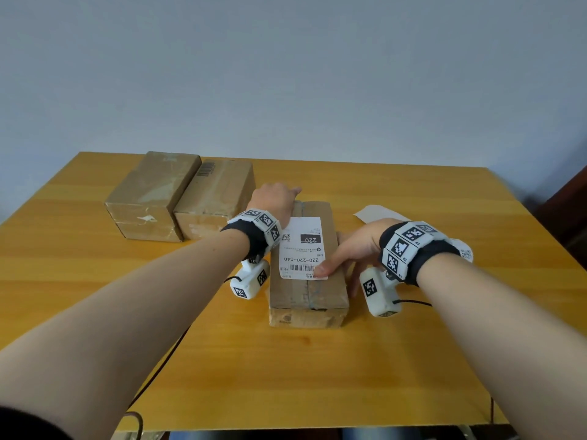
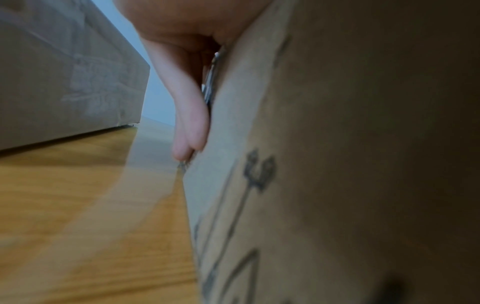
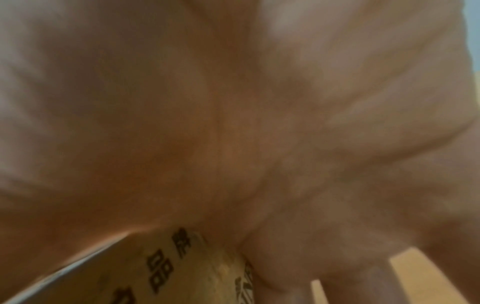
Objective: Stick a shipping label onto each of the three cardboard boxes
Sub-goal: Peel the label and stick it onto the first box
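A long cardboard box [image 1: 306, 293] lies in the middle of the table with a white shipping label [image 1: 301, 246] on its top. My left hand [image 1: 276, 198] rests over the box's far left edge. Its straight fingers [image 2: 192, 123] lie down the box's left side [image 2: 285, 164]. My right hand [image 1: 352, 246] presses its thumb on the label's near right corner, and its spread fingers [image 3: 363, 277] reach down the right side [image 3: 166, 267]. Two more cardboard boxes [image 1: 152, 195] [image 1: 216, 195] stand side by side at the back left, with no white label showing on them.
A loose white sheet [image 1: 378, 212] lies on the wooden table [image 1: 286, 376] to the right of the central box. Another printed sheet [image 1: 465, 252] peeks out from behind my right wrist. A black cable hangs over the front edge.
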### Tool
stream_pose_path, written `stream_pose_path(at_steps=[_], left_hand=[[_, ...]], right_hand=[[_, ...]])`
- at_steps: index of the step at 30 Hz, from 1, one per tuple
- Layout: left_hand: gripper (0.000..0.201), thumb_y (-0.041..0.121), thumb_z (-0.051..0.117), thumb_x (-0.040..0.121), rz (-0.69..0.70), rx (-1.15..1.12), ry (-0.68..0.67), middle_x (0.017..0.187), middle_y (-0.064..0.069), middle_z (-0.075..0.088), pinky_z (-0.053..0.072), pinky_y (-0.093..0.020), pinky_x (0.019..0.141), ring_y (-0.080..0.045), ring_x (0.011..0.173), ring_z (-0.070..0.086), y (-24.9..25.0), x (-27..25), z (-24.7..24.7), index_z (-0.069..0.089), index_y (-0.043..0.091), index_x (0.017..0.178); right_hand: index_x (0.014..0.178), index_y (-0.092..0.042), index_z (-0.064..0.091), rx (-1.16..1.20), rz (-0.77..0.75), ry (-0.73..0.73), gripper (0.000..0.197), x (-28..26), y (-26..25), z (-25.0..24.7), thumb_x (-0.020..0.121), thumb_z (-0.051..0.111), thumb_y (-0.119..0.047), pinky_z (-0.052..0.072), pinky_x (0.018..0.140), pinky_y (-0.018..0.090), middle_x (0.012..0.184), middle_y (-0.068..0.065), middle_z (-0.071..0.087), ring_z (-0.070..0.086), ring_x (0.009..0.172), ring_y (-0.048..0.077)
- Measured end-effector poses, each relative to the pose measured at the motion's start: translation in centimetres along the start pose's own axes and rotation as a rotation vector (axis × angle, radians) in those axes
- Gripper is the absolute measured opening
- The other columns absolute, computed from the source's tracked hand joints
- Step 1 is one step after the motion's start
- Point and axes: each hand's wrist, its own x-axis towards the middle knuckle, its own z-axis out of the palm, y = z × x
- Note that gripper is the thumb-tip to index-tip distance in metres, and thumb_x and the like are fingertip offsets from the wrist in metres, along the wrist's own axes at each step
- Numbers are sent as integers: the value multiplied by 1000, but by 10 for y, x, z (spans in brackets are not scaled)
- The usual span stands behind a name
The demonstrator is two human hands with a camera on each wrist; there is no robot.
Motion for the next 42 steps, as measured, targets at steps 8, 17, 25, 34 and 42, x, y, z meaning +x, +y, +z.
stream_pose_path(at_steps=[8, 17, 25, 34, 42], left_hand=[[38, 34, 35, 110, -99, -356, 52, 99, -15, 68, 53, -44, 78, -37, 95, 65, -4, -16, -3, 67, 14, 109], [78, 58, 82, 75, -196, -755, -157, 97, -4, 74, 65, -46, 68, -28, 75, 78, -13, -41, -6, 55, 17, 136], [61, 68, 67, 84, -322, -541, -85, 91, -2, 70, 47, -27, 55, -20, 70, 63, -11, -65, -13, 64, 13, 110], [43, 49, 51, 103, -518, -472, -147, 65, 0, 47, 40, -28, 56, -20, 62, 51, -8, -91, -28, 52, 14, 78], [75, 31, 62, 100, -655, -747, -164, 140, -32, 52, 50, -55, 101, -46, 124, 58, -13, -113, -26, 17, 10, 155]], right_hand=[[136, -17, 64, -113, 4, 25, 60, -3, -3, 0, 86, 82, -45, 56, 102, 53, 119, 15, 76, 77, 98, 34], [136, -19, 64, -133, 26, -15, 72, -9, 4, 9, 73, 92, -40, 61, 92, 46, 128, 11, 74, 76, 99, 33], [161, -28, 23, -138, -15, 129, 82, -37, 2, 12, 96, 74, -28, 56, 56, 20, 138, 3, 62, 75, 68, 2], [163, -20, 27, -285, 61, 708, 88, -38, 25, 7, 96, 54, -69, 48, 95, 36, 163, 5, 41, 57, 134, 30], [155, -11, 36, -49, 53, 972, 73, -33, 24, 4, 101, 52, -57, 47, 83, 36, 155, 14, 43, 57, 129, 34]])
